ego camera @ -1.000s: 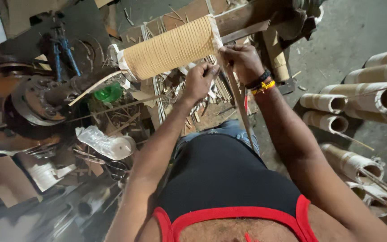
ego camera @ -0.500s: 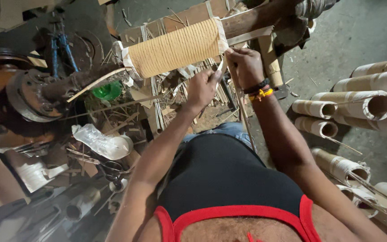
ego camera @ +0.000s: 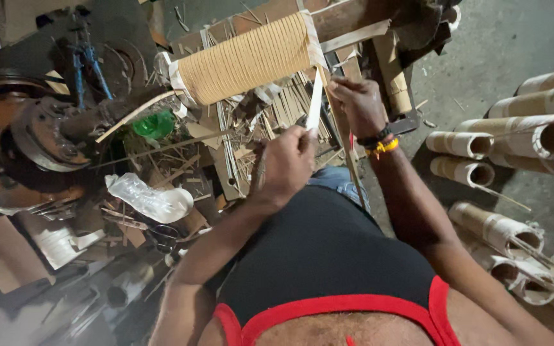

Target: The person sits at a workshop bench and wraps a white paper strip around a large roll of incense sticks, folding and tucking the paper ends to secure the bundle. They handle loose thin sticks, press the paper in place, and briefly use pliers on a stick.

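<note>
A thick roll wound with tan cord [ego camera: 248, 59] sits on a spindle in front of me, white wrapping at both its ends. My left hand [ego camera: 286, 163] is closed on a narrow white strip [ego camera: 315, 102] that runs up to the roll's right end. My right hand [ego camera: 356, 106], with a dark band and orange thread at the wrist, is closed near the same end of the roll, gripping a thin tan strip [ego camera: 347, 163] that slants down toward my lap.
Several cardboard tubes [ego camera: 482, 144] lie on the grey floor at right. Left stand rusty metal wheels [ego camera: 46, 131] and a blue tool [ego camera: 88, 61]. Strips and scraps [ego camera: 258, 134], a green object [ego camera: 154, 125], a crumpled plastic bottle [ego camera: 149, 198] lie below the roll.
My left hand has pulled down and back from the roll, drawing the white strip out taut. My right hand stays by the roll's right end. The view has shifted slightly.
</note>
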Motion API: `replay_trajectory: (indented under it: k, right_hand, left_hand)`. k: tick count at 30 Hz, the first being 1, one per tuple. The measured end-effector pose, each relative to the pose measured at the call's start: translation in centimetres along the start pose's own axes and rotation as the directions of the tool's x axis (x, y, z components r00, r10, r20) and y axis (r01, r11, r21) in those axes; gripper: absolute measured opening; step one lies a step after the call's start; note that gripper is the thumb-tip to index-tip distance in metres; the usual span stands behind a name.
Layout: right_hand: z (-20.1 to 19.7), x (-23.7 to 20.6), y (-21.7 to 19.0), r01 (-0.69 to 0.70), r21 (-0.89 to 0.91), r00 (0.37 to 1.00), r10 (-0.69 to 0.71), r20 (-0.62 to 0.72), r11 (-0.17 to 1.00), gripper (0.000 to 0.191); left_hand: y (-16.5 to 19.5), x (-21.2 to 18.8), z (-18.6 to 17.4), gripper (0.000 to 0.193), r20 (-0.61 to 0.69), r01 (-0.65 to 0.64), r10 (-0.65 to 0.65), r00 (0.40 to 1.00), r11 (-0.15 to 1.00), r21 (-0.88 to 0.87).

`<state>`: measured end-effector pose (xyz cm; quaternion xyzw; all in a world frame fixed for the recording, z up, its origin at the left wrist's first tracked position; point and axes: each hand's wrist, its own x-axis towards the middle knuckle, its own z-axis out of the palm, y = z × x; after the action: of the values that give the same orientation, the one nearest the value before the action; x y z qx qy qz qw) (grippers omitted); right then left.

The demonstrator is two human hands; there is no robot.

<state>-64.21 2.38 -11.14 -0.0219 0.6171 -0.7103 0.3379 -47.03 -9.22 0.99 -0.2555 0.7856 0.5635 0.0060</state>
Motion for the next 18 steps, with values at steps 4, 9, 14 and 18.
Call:
replay_trajectory:
  k: [4, 9, 14, 18]
  right_hand:
    - [-1.2, 0.1, 1.0, -0.009, 0.064, 1.000, 0.009, 0.002, 0.998, 0.020]
    - [-2.8, 1.3, 3.0, 0.158, -0.084, 0.979, -0.145, 0.140, 0.984, 0.020]
    - [-6.2, -0.2, 5.7, -0.114, 0.192, 0.973, 0.070, 0.218, 0.975, 0.022]
    - [-7.5, -2.0, 6.9, -0.426, 0.337, 0.872, 0.282, 0.399, 0.839, 0.026]
  left_hand:
    - [2.1, 0.1, 3.3, 0.027, -0.065, -0.196, 0.208, 0.976, 0.969, 0.151]
    - [3.8, 0.8, 7.7, 0.021, 0.010, -0.157, 0.160, 0.987, 0.950, 0.269]
    - [3.5, 4.1, 14.4, 0.023, 0.118, -0.348, 0.328, 0.937, 0.890, 0.295]
    - [0.4, 8.1, 20.4, 0.025, 0.161, -0.402, 0.373, 0.914, 0.884, 0.238]
